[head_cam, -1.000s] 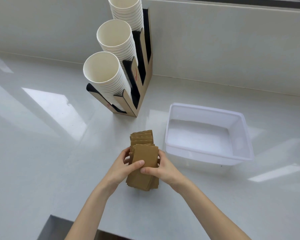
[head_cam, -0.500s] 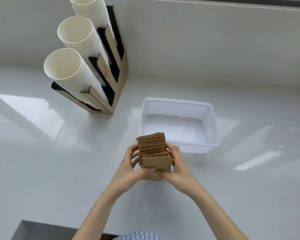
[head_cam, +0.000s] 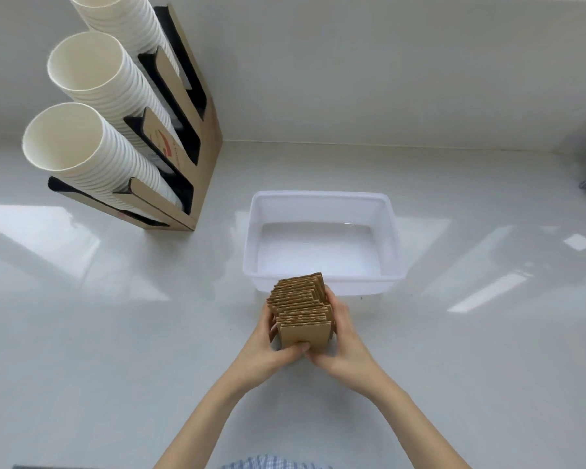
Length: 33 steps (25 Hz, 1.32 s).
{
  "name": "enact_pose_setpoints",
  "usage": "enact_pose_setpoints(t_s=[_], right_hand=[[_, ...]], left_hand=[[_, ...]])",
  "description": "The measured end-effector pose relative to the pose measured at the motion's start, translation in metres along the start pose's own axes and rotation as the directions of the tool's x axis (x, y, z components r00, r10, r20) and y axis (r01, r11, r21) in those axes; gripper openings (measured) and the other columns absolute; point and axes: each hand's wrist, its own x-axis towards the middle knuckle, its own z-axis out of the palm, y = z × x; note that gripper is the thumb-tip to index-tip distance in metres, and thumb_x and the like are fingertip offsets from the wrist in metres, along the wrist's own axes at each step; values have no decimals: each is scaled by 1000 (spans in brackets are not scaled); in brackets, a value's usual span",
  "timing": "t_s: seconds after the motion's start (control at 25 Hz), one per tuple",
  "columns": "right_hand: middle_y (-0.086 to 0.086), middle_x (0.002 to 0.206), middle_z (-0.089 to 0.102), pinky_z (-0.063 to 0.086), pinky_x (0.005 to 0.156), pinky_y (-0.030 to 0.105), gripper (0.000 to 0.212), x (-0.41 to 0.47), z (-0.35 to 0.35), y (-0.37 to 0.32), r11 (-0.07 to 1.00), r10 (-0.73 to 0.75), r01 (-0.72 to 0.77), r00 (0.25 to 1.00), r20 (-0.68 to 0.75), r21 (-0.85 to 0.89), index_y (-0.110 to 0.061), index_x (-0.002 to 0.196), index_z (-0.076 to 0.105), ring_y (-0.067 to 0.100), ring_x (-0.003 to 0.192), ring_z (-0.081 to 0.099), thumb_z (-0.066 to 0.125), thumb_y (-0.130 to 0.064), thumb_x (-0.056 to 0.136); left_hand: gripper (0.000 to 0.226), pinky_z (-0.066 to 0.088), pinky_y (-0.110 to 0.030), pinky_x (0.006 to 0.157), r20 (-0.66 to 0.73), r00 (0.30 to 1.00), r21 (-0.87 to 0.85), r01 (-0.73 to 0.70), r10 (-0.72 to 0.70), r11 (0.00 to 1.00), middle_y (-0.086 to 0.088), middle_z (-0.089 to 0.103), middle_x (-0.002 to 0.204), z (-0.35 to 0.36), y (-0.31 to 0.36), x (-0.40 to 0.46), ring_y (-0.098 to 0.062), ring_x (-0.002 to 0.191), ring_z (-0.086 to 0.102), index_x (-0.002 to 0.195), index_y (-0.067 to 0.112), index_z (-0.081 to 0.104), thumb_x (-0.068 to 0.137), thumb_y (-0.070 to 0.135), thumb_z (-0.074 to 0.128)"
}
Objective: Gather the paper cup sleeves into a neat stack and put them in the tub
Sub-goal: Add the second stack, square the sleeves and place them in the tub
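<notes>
Sleeves (head_cam: 301, 304) on edge, clamped between both hands (head_cam: 318, 346), staggered; loose squeeze could fan them before the tub (head_cam: 391, 231).

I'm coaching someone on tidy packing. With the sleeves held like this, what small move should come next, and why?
Probably squeeze and tap the sleeves level first: the left hand and right hand clamp them, but their edges are stepped and fanned. The tub sits just beyond, with nothing visible in it.
</notes>
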Motion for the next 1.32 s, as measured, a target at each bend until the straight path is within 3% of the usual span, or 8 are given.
enact_pose_setpoints(t_s=[0.24,0.32,0.48,0.68,0.96,1.12,1.24,1.32], right_hand=[[4,147,15,21,95,-7,95,5,17,10,998,33,-35,999,-42,-53,-15,144,-4,-32,118,17,60,-2,76],[4,147,18,23,100,-2,93,3,15,12,998,22,-25,999,-50,-61,-16,143,-1,-23,126,21,59,0,75],[6,146,27,33,112,34,90,2,8,14,998,40,-41,999,-23,-43,-17,145,3,10,134,34,60,-6,75],[7,137,35,37,109,35,89,5,9,16,993,46,-50,998,-44,-102,-16,143,13,11,128,40,65,-3,73],[-5,113,28,30,84,-7,92,1,-2,11,969,38,-17,996,83,-247,-52,127,5,-21,106,30,59,-13,64],[-2,112,27,35,100,16,97,1,-7,1,928,15,36,991,132,-370,-41,137,8,12,114,36,62,-15,61],[-3,111,28,36,100,25,95,2,-5,-7,905,-8,75,987,159,-419,-40,136,9,17,110,37,62,-18,61],[-2,111,29,34,100,28,93,2,-3,-9,886,-13,89,986,167,-455,-40,136,10,18,110,36,61,-19,60]], left_hand=[[75,43,-3,78,24,1000,7,-8,8,1000,14,52,115,14,-1,4,16,99,53,132,12,25,69,6,66],[75,43,-4,79,27,1000,15,-13,13,1000,13,52,115,13,1,4,15,100,53,132,12,27,67,9,66],[81,41,-3,81,29,999,33,-35,34,999,16,52,119,5,4,3,11,106,52,135,20,23,68,11,67],[71,45,-7,76,29,999,66,-34,32,997,13,54,115,-6,8,4,11,99,55,119,36,31,64,14,71],[75,49,-13,71,51,999,52,15,-17,999,9,54,107,-11,3,-6,12,92,57,110,34,31,53,22,78],[99,46,-9,78,91,996,64,-8,2,998,18,48,117,-18,3,-11,14,103,52,131,33,10,59,14,76],[108,44,-6,78,101,995,49,18,-23,999,19,46,122,-25,2,-16,14,105,51,134,38,-4,62,16,73],[101,44,-6,77,88,996,54,18,-23,998,16,46,122,-29,2,-18,13,104,52,129,45,5,60,22,74]])
